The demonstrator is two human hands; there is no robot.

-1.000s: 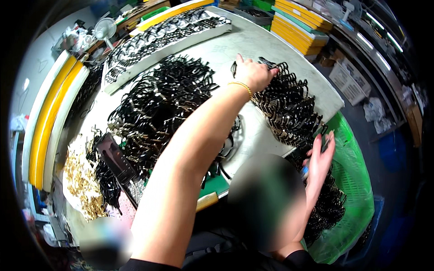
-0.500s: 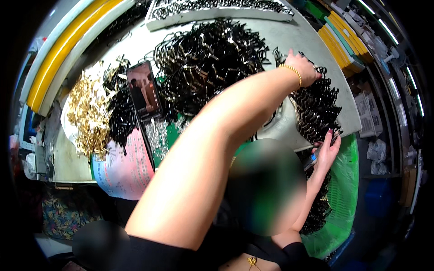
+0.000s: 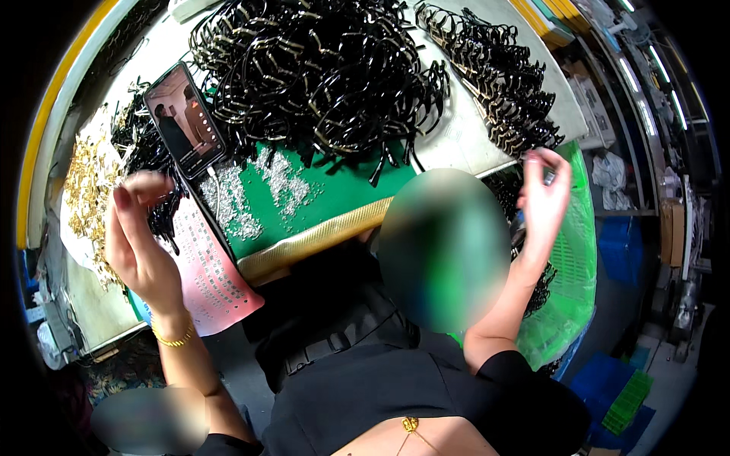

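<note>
My left hand (image 3: 143,247), with a gold bracelet at the wrist, is over the left side of the table, slightly blurred. Its fingers are loosely bent, and nothing shows in them. Beside it lie a heap of gold metal pieces (image 3: 90,201) and thin black pieces (image 3: 141,144). My right hand (image 3: 546,199) is at the table's right edge, fingers curved and apart, with nothing visible in them. Its fingertips are close to the near end of a row of glossy black curved pieces (image 3: 498,83). A large tangled pile of similar black pieces (image 3: 319,76) fills the middle.
A phone (image 3: 182,121) with a cable leans near the pile. Small silver bits (image 3: 285,186) lie scattered on a green mat (image 3: 334,190) with a yellow front edge. A pink printed sheet (image 3: 217,281) hangs nearby. At right stands a green basket (image 3: 574,266) with plastic lining.
My left hand has swung from the black row at the far right back to the left side. The right hand has stayed by the table's right edge. The view has shifted nearer my body.
</note>
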